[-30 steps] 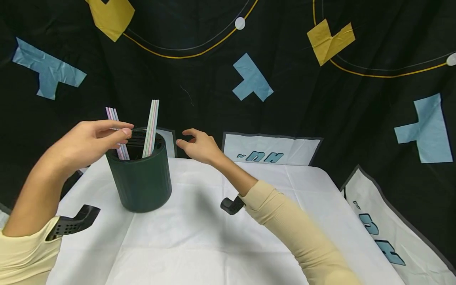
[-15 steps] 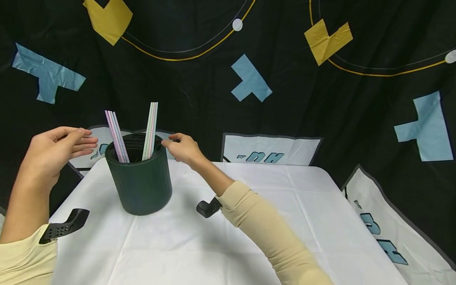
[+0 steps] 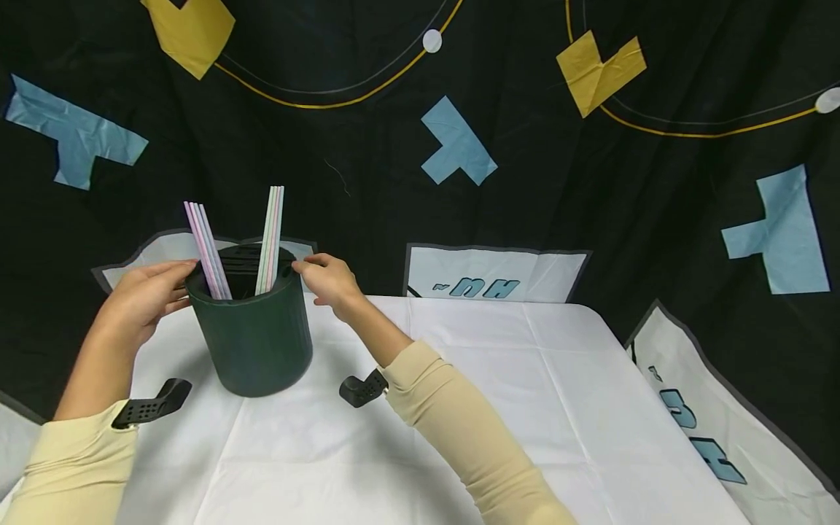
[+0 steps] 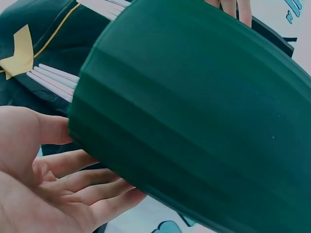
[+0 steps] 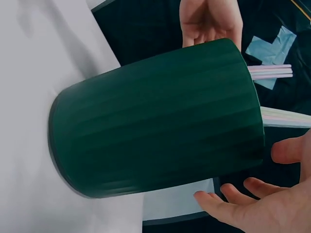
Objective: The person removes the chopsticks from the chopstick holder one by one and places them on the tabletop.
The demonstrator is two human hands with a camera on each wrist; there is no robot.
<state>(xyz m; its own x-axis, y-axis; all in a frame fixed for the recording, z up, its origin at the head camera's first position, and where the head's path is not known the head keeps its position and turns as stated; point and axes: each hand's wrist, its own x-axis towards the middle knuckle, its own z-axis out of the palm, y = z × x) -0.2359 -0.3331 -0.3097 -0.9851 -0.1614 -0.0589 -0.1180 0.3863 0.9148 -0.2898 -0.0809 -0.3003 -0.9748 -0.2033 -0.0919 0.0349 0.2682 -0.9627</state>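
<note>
While a dark green ribbed cup (image 3: 252, 332) stood upright on the white tablecloth (image 3: 459, 408) toward its left rear part, it was flanked by both hands at the level of its rim. The left hand (image 3: 146, 299) was laid against the cup's left side, its fingers straight and relaxed, with the fingertips (image 3: 180, 268) touching the wall just under the rim; in the left wrist view the open palm (image 4: 34, 179) was seen beside the ribbed wall (image 4: 194, 111), the fingers lightly spread and not curled round it. The right hand (image 3: 328, 281) was held at the cup's right side, fingers extended and loosely parted, the fingertips (image 3: 300, 267) reaching the rim; whether they truly touched it could not be told, and in the right wrist view a narrow gap appeared between the fingers (image 5: 238, 204) and the cup (image 5: 155, 126). Nothing was gripped by either hand. Two bundles of straws were held in the cup: a pink and lilac bundle (image 3: 205, 248) leaned leftward, and a pale green and white bundle (image 3: 270, 237) stood nearly upright to its right. A dark insert with slats (image 3: 241, 257) was seen inside the opening. Cream sleeves (image 3: 459, 423) were worn on both arms, and a black wrist mount (image 3: 359, 388) was seen at the right cuff. Behind the table, a black backdrop (image 3: 367, 146) with blue and yellow shapes was hung.
</note>
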